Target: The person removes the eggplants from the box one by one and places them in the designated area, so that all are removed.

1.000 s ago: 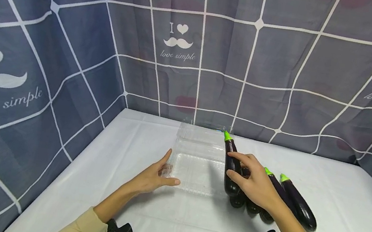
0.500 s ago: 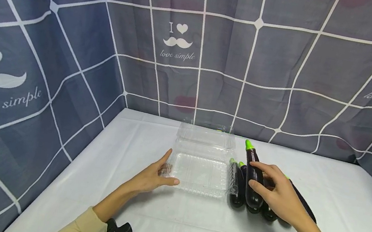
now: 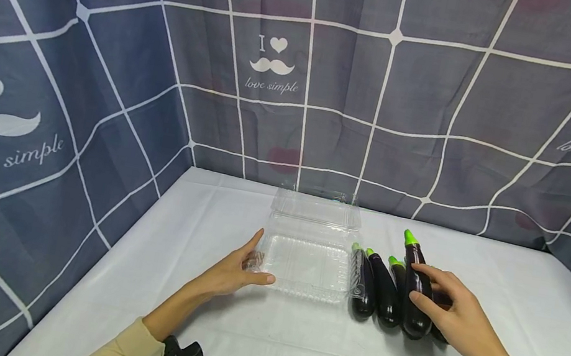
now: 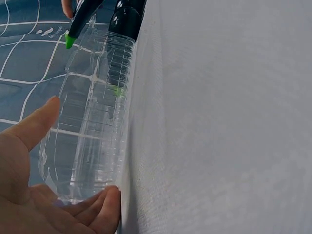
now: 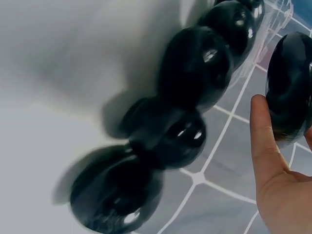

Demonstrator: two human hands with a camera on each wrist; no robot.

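Observation:
My right hand [image 3: 458, 314] grips a dark purple eggplant [image 3: 416, 294] with a bright green stem end, thumb and fingers on opposite sides of it. This eggplant [image 5: 290, 83] appears raised beside the row in the right wrist view. Several more eggplants [image 3: 383, 289] lie side by side below and left of that hand. To their left sits a clear plastic clamshell container [image 3: 307, 263], lid [image 3: 316, 210] folded back, nothing inside. My left hand [image 3: 224, 272] is spread at the container's left end, fingers touching its side wall and thumb extended near the front corner.
A white cloth [image 3: 257, 349] covers the table. A grey-blue curtain [image 3: 346, 87] with white lines hangs behind it and along the left. Black wrist mounts [image 3: 183, 355] are strapped below both hands.
My right hand has moved right with the eggplant, from the container's right edge to over the other eggplants, uncovering those on the left. My left hand and the container stay still.

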